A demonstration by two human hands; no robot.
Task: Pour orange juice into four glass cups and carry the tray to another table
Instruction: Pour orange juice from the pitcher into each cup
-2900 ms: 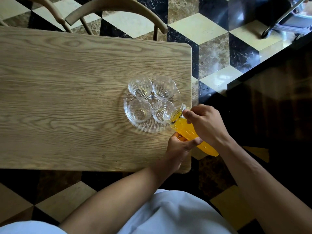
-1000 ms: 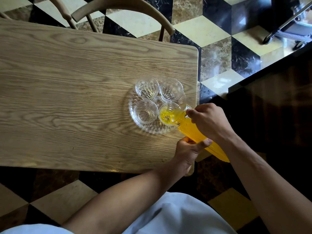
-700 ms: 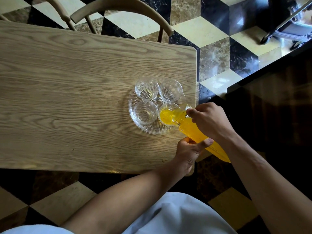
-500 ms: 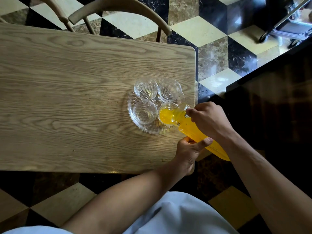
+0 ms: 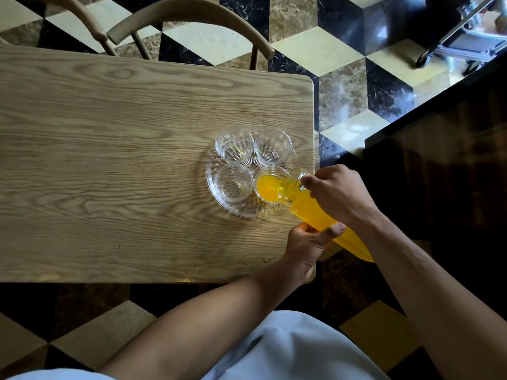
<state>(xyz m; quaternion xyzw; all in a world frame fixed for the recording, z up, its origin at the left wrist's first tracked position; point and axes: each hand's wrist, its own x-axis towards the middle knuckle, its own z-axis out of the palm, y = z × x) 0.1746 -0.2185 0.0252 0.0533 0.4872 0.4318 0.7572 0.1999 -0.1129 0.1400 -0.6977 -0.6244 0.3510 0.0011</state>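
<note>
a light wooden table [image 5: 109,160] is standing on a patterned tile floor [image 5: 343,86]; a round glass tray [image 5: 219,207] is sitting directly on it near the right end.

Bottle [image 5: 315,215] base hidden behind the right forearm [image 5: 439,283] — chair [image 5: 192,20] cropped at top.

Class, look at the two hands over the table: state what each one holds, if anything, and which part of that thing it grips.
Both hold the juice bottle: the right hand near its neck, the left hand lower down its body.
</note>
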